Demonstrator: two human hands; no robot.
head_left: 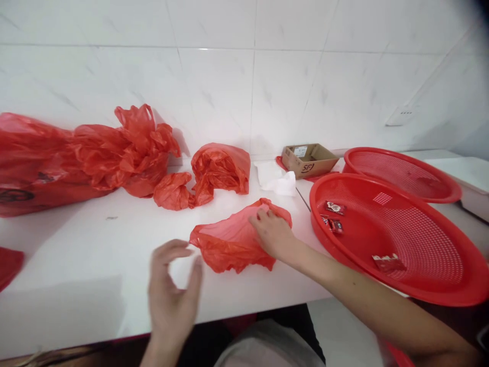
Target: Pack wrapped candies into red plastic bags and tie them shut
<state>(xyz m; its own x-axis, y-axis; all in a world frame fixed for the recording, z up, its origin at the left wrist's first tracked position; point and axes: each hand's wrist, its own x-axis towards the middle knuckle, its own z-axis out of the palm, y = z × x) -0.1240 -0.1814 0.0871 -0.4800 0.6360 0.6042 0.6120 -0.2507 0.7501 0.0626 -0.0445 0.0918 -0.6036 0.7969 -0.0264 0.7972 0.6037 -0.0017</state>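
Your right hand (273, 234) lies palm down on a crumpled red plastic bag (233, 239) near the middle of the white surface (95, 244). Its fingers (263, 216) are spread loosely and pressed on the bag's upper right part; they rest on the film rather than closing round it, and whether the thumb pinches any of it you cannot tell from here. Your left hand (171, 290) is at about eight o'clock from that bag, just beside its left end but apart from it. It hovers above the surface with the fingers half curled and the thumb standing off from them, holding nothing.

At twelve o'clock from the bag under your right hand lies a second red bag (217, 171), puffed up, with a smaller red wad (172, 191) touching it on its left. At ten o'clock, along the tiled wall (229, 76), sits a long heap of red bags (76, 158). A scrap of red (9, 265) shows at the far left edge of the surface.

At three o'clock from your right hand a large red mesh basket (420, 244) overhangs the surface's edge, with a few small red-and-white wrapped packets (335, 208) lying in it. A second red mesh basket (401, 171) stands tilted behind it, partly overlapped by it. At one o'clock there is a small open cardboard box (309, 159), with crumpled white paper (277, 178) just beside it on the left.
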